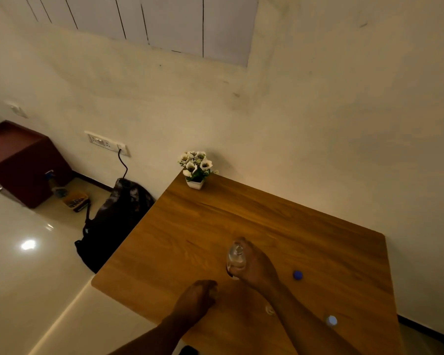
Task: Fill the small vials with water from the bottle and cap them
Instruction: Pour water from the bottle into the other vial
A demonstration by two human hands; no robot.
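Note:
My right hand is shut on a clear plastic water bottle with its mouth uncapped, held just above the wooden table. My left hand is curled close to the table near the front left edge; something small seems pinched in its fingers, but I cannot tell what. A blue cap lies on the table to the right of the bottle. A small clear vial stands beside my right forearm. A pale blue-white cap or capped vial sits farther right near the front.
A small white pot of artificial flowers stands at the table's far left corner against the wall. On the floor to the left lie a dark backpack and a maroon cabinet.

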